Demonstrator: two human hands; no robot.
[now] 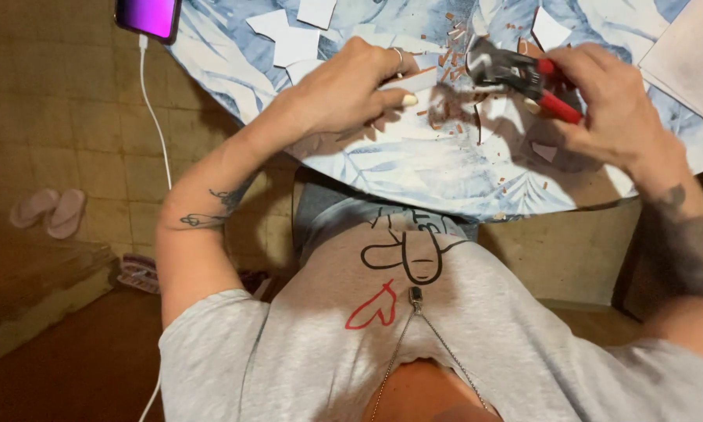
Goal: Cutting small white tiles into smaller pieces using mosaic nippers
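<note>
— closest to me is my grey shirt with a thin chain hanging down it. what do you see past that?

— a round table with a blue and white leaf-print cloth. what's in your right hand?

— red-handled nippers. my fingers are wrapped tight round the handles, and the dark head points left, toward my other hand.

— and your left hand?

— it rests on the cloth, fingers curled in, thumb and forefinger pinched on a small pale tile piece. the piece lies flat, just beside the head of the nippers. whether the nipper head is biting it, i cannot tell.

— what's scattered there?

— small reddish-brown chips lie on the cloth around and under the nippers, with a few near the table's near edge. white broken pieces lie further out, beyond my left hand.

— anything else?

— a phone with a glowing purple screen sits at the table's far left edge, a white cable dropping from it. on the tiled floor, well off to the left, lies a pair of pale sandals.
</note>
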